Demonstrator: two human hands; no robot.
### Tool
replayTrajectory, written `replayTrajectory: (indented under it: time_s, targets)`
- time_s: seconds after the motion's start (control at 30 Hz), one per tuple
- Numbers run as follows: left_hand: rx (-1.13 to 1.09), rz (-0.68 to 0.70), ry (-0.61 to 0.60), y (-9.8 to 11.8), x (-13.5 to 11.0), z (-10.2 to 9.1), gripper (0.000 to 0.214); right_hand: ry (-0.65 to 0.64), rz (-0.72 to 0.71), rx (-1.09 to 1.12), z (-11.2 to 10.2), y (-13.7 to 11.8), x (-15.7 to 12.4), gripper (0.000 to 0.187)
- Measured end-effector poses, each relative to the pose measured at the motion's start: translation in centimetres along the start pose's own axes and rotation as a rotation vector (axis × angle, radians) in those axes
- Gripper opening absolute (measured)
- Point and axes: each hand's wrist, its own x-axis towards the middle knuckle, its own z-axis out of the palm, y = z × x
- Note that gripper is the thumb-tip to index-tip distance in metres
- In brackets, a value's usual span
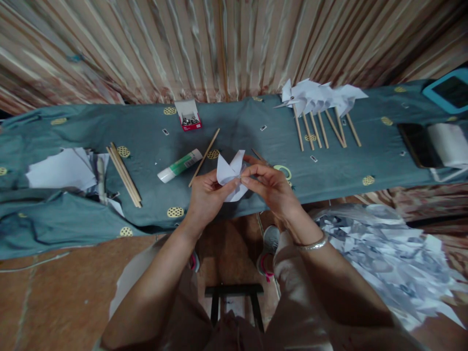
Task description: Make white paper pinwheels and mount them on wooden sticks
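Observation:
Between my two hands is a white paper pinwheel (231, 168), held over the near edge of the cloth-covered table. My left hand (207, 197) grips it from the left, thumb pressed near its middle. With thumb and forefinger my right hand (272, 187) pinches at the pinwheel's centre; any small part there is too tiny to make out. A single wooden stick (205, 155) lies just beyond my left hand, beside a green and white glue stick (180, 165). Green-handled scissors (283, 171) lie partly hidden behind my right hand.
An open box of metal pins (189, 116) stands at the back. Several pinwheels on sticks (321, 100) lie at the back right, near a phone (420, 145). Paper sheets (64, 170) and loose sticks (124, 175) are at left. Paper scraps (391, 258) fill a bag at lower right.

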Motion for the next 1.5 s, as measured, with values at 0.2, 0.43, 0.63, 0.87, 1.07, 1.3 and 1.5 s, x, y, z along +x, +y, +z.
replayTrajectory:
  time_s: [0.2,0.43,0.63,0.87,1.07,1.3,1.5]
  targets:
    - [-0.001,-0.013,0.013,0.0,0.1,0.1,0.025,0.031,0.021,0.062,0.4,-0.1,0.0,0.027]
    - [-0.014,-0.058,0.049,0.0,0.1,0.0,0.031,0.165,-0.073,0.055,1.0,-0.3,-0.1,0.036]
    - [-0.046,-0.081,0.046,-0.2,0.1,0.1,0.029,0.154,0.027,0.122,0.7,0.5,0.2,0.081]
    - [-0.061,-0.125,0.053,-0.2,0.2,0.3,0.031,0.11,0.105,0.199,0.4,0.7,0.3,0.079]
    - [-0.075,-0.13,0.066,-0.1,0.3,0.5,0.032,0.119,0.013,0.174,0.5,0.2,0.1,0.06]
    - [-0.074,-0.128,0.079,-0.1,0.3,0.6,0.029,0.205,-0.178,-0.152,0.3,-0.8,-0.6,0.022]
    - [-0.084,-0.096,0.107,-0.5,0.6,0.7,0.031,0.189,-0.229,-0.324,0.3,-1.8,-1.1,0.009]
